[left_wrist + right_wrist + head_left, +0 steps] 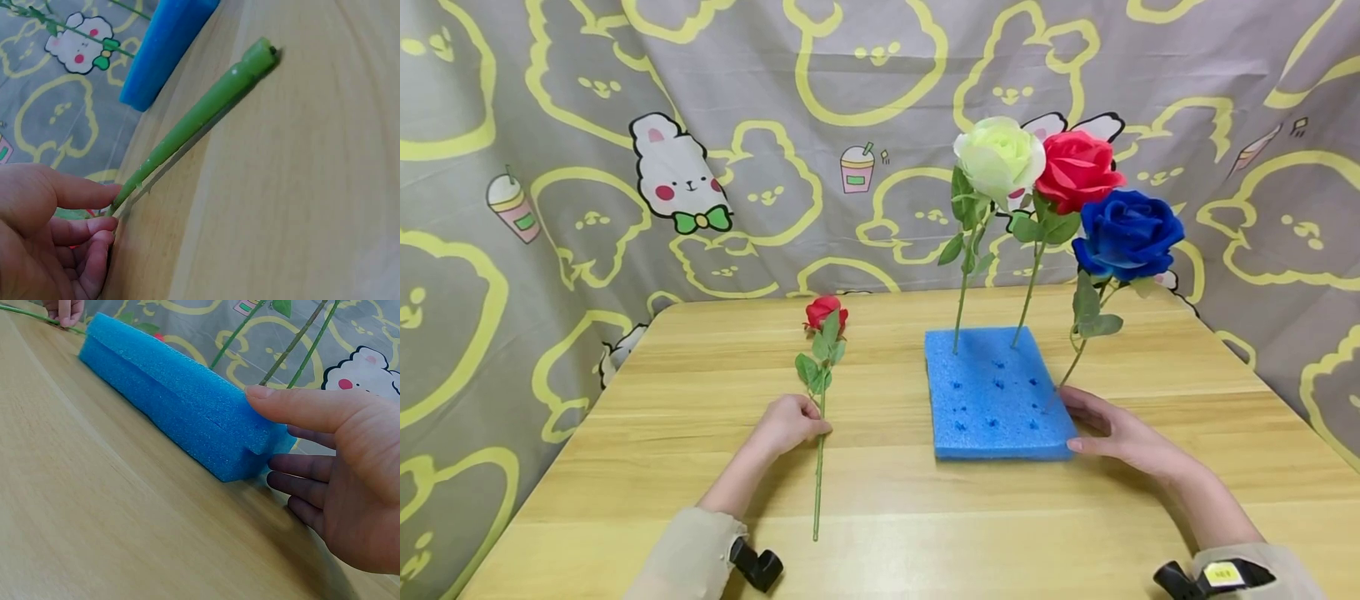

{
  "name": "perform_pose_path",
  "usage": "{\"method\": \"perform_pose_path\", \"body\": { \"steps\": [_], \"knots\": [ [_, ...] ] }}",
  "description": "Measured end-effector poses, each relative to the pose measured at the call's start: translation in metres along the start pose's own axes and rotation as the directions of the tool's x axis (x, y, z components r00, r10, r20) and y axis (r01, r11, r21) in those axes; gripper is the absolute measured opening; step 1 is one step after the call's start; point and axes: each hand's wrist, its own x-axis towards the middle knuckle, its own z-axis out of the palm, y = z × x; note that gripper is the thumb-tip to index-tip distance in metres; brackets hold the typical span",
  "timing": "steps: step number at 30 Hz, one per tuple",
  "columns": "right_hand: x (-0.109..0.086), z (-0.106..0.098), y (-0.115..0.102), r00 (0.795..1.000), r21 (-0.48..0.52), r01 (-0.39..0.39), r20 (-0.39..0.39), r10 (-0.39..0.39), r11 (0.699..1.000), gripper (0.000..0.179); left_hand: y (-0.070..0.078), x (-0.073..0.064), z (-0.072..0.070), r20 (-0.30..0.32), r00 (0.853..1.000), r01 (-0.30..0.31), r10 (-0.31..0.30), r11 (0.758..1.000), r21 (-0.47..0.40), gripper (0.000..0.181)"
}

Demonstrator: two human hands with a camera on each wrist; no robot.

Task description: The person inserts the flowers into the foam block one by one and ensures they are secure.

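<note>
My left hand (788, 423) pinches the green stem (187, 128) of a red artificial rose (826, 313) between thumb and fingers. That rose lies along the left part of the table, bloom away from me and cut end nearer. At the right, my right hand (1123, 440) touches a blue foam block (977, 417), thumb at its near right corner and loosely extended fingers (303, 467) along its right side. Standing in the block are a pale green-white rose (1000, 158), a second red rose (1078, 172) and a blue rose (1129, 236), which leans right.
Several small holes dot the foam's top. Everything is on a light wooden table (880, 517). Behind it hangs a grey curtain (760, 75) with cartoon prints. Dark cameras are strapped at both wrists, over beige sleeves (688, 554).
</note>
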Motion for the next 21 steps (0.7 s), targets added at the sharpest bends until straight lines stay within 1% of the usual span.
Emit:
{"method": "perform_pose_path", "body": {
  "steps": [4,7,10,12,14,17,21],
  "knots": [
    [0.0002,-0.0002,-0.0006,1.0,0.0,0.006,0.004,-0.006,1.0,0.068,0.0017,0.0,0.0006,-0.006,1.0,0.009,-0.009,1.0,0.024,0.019],
    [-0.0002,0.0,-0.0004,1.0,0.004,-0.002,0.003,0.002,1.0,0.068,0.0024,-0.0002,0.0,-0.027,1.0,0.017,-0.016,1.0,0.025,0.014],
    [-0.0004,0.0001,0.0001,1.0,0.01,-0.01,0.0,0.01,1.0,0.068,0.0027,0.0001,-0.0013,-0.037,0.998,0.041,-0.042,0.999,-0.027,0.01],
    [-0.0007,0.0002,0.0003,1.0,0.013,-0.013,-0.002,0.013,1.0,0.068,0.0025,0.0006,-0.0023,-0.031,0.998,0.056,-0.059,0.995,-0.078,0.009],
    [-0.001,0.0002,0.0004,1.0,0.01,-0.011,-0.003,0.011,1.0,0.068,0.0016,0.0012,-0.0031,-0.014,0.997,0.074,-0.077,0.988,-0.134,0.009],
    [-0.0012,0.0002,0.0001,1.0,0.009,-0.009,-0.003,0.009,1.0,0.068,-0.0007,0.0022,-0.0048,0.011,0.996,0.085,-0.084,0.978,-0.193,0.01],
    [-0.0009,0.0004,0.0,1.0,0.017,-0.003,-0.002,0.003,1.0,0.068,-0.0049,0.0036,-0.0072,0.058,0.995,0.092,-0.08,0.963,-0.253,0.013]
  ]
}}
